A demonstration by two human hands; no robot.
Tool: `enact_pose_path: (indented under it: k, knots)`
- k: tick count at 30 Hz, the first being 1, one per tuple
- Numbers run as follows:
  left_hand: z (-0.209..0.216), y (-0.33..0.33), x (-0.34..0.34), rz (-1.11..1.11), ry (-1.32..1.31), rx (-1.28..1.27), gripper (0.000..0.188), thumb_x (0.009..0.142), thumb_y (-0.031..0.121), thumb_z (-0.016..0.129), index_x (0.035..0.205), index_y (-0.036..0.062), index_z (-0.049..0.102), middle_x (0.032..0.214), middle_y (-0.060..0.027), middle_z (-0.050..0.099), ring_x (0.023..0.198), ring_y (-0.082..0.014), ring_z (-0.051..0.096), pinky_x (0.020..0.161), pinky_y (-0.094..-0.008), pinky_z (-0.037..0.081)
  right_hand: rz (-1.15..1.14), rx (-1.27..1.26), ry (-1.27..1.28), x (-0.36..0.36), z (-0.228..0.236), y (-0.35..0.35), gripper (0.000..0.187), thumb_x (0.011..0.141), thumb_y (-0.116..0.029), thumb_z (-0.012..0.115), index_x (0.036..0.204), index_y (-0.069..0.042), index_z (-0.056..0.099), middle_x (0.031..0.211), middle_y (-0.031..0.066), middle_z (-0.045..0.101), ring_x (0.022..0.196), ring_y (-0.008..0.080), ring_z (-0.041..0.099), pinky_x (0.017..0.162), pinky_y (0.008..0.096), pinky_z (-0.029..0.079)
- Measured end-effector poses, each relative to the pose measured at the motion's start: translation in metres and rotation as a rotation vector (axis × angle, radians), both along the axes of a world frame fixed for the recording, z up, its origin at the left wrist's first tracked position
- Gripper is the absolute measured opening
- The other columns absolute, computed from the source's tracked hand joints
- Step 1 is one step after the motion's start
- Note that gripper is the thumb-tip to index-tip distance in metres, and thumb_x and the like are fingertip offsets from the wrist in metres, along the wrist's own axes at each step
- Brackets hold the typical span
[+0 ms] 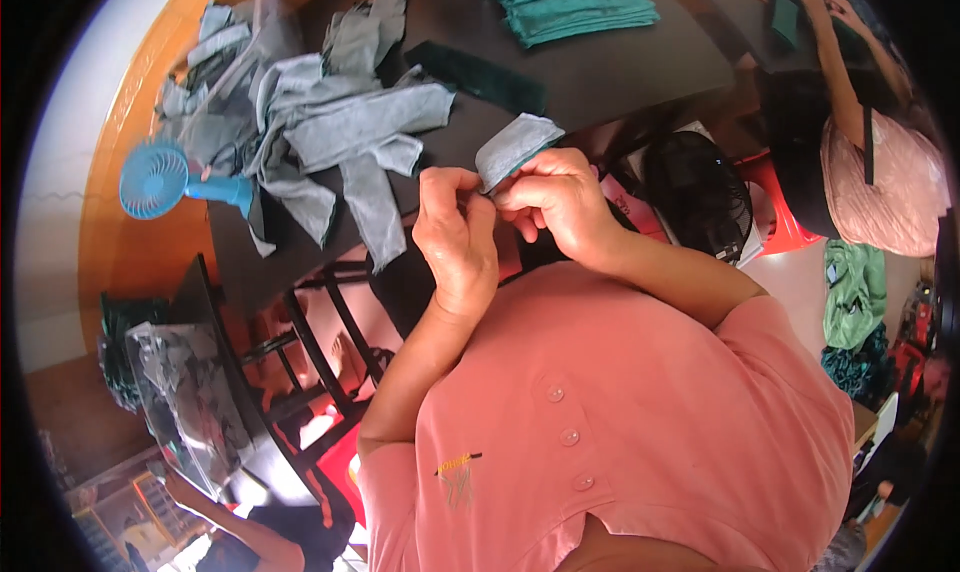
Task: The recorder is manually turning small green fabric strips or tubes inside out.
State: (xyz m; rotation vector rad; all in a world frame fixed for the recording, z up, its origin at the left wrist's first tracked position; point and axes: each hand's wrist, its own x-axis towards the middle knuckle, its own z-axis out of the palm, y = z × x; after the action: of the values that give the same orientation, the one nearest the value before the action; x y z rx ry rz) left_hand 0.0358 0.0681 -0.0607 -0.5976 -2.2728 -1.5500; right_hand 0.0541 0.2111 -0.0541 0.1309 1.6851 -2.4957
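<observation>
Between both hands, close to my chest at the table's near edge, is a small strip of grey-blue fabric [518, 148] with a dark green underside. My left hand [452, 227] pinches its lower end between thumb and fingers. Beside it, my right hand [568, 200] grips the same piece, its fingers curled and nearly touching the left fingertips. The far end of the fabric stands up above my right knuckles. What lies right between the fingertips is too small to make out. A dark green folded strip [478, 75] lies on the table just beyond my hands.
Grey-green fabric pieces [340, 122] lie heaped on the dark table [590, 77], with a blue handheld fan [160, 179] at left. Folded teal cloth [575, 12] sits at the far side. A black fan [697, 194] stands right; another person [880, 177] works beyond it.
</observation>
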Motion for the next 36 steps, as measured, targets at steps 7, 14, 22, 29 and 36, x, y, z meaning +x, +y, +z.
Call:
enact_pose_path:
  k: [7, 14, 22, 29, 36]
  knots:
    - [0.02, 0.021, 0.005, -0.092, -0.332, 0.196, 0.013, 0.086, -0.003, 0.053, 0.094, -0.0003, 0.063, 0.09, -0.0049, 0.062, 0.082, -0.0123, 0.056, 0.076, -0.0246, 0.045, -0.087, -0.098, -0.068, 0.007, 0.017, 0.017, 0.011, 0.075, -0.009, 0.059, 0.074, 0.002, 0.061, 0.061, 0.0081, 0.058, 0.045, 0.0144, 0.05, 0.045, 0.0255, 0.036]
    - [0.01, 0.023, -0.007, -0.086, 0.338, -0.292, 0.028, 0.076, -0.011, 0.057, 0.102, 0.001, 0.059, 0.092, -0.0128, 0.055, 0.074, -0.0281, 0.062, 0.062, -0.0352, 0.051, -0.054, -0.09, -0.022, 0.014, 0.012, 0.024, 0.012, 0.076, -0.01, 0.06, 0.071, 0.002, 0.061, 0.061, 0.0054, 0.057, 0.045, 0.0129, 0.049, 0.046, 0.0246, 0.034]
    - [0.02, 0.017, 0.001, -0.2, -0.526, 0.377, 0.019, 0.087, -0.005, 0.053, 0.1, 0.0006, 0.066, 0.078, 0.005, 0.059, 0.072, -0.0039, 0.048, 0.064, -0.0181, 0.037, -0.106, 0.18, 0.317, 0.009, 0.004, 0.025, 0.015, 0.092, -0.008, 0.063, 0.106, -0.003, 0.061, 0.094, 0.001, 0.064, 0.08, 0.0051, 0.058, 0.064, 0.0223, 0.046]
    - [0.025, 0.015, -0.004, -0.202, -0.264, 0.229, 0.022, 0.086, -0.005, 0.052, 0.102, -0.0018, 0.067, 0.088, 0.002, 0.057, 0.084, -0.0064, 0.049, 0.074, -0.0199, 0.039, -0.172, 0.268, 0.343, 0.009, -0.001, 0.018, 0.008, 0.088, -0.001, 0.064, 0.095, 0.001, 0.062, 0.081, 0.0024, 0.063, 0.074, 0.0051, 0.057, 0.066, 0.0215, 0.047]
    - [0.02, 0.008, 0.0, -0.18, -0.486, 0.464, 0.015, 0.085, -0.009, 0.053, 0.09, -0.0011, 0.065, 0.083, 0.0034, 0.058, 0.073, -0.0059, 0.051, 0.068, -0.0187, 0.04, -0.099, 0.209, 0.276, 0.01, 0.006, 0.018, 0.007, 0.089, -0.002, 0.064, 0.095, 0.0, 0.061, 0.082, 0.0025, 0.063, 0.071, 0.0066, 0.057, 0.062, 0.0223, 0.047]
